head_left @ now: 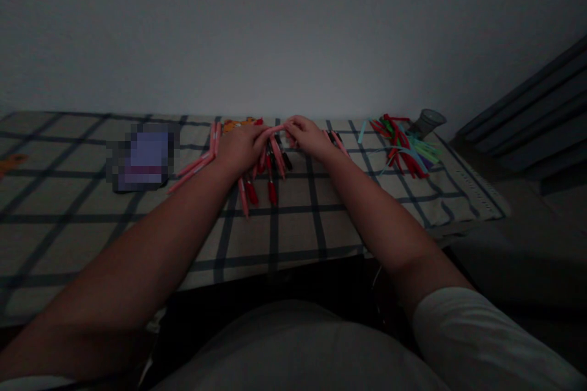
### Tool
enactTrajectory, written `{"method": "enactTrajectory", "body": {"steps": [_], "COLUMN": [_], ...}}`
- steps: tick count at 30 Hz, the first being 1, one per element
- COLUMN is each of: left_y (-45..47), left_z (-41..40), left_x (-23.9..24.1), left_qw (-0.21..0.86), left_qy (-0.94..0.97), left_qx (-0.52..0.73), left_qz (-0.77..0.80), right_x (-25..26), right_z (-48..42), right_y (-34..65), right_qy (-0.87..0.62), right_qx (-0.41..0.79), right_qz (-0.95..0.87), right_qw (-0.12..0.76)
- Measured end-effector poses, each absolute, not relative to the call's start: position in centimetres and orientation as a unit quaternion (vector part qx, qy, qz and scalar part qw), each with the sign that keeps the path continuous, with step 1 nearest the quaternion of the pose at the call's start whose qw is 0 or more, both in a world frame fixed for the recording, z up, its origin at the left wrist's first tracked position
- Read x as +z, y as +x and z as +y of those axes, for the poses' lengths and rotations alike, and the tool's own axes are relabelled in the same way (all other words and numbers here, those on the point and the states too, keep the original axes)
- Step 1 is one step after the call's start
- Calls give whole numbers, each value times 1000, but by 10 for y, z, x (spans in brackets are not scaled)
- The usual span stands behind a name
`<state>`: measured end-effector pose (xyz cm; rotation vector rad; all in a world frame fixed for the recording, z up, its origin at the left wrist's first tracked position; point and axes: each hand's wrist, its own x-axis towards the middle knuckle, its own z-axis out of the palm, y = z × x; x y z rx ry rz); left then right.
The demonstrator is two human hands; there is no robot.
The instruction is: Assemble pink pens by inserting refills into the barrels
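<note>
Over a pile of pens in the middle of the table, my left hand (241, 146) and my right hand (309, 136) are close together, fingers closed. A slim pink pen (277, 128) spans the gap, one end pinched by my right fingertips and the other at my left fingers. Below lie several pink pens (244, 197), red-capped pens (272, 192) and black pens (287, 162), partly hidden by my hands. More pink sticks (192, 166) lie left of my left hand. An orange patterned item (236, 124) shows behind it. The dim light blurs fine detail.
A checked cloth (293, 229) covers the table, which meets a pale wall. A phone-like object (147, 159), pixelated, lies at left. At right are colourful strips (406, 149) and a tipped dark translucent cup (428, 123). An orange thing (11, 163) lies at far left.
</note>
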<state>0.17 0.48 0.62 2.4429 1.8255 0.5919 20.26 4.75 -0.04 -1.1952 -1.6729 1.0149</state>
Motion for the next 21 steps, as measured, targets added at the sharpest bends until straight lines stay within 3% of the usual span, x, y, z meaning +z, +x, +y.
{"method": "enactTrajectory", "body": {"steps": [10, 21], "left_y": [-2, -2], "left_z": [5, 7], "left_x": [3, 3], "left_qw": [19, 22], "left_qy": [791, 796], "left_qx": [230, 219], "left_qz": [567, 564], "right_x": [2, 7], "right_z": [40, 36], "right_y": [200, 204], "right_qy": [-494, -541], "right_qx": [414, 352], "right_qz": [-631, -659], "right_qw": [432, 387]}}
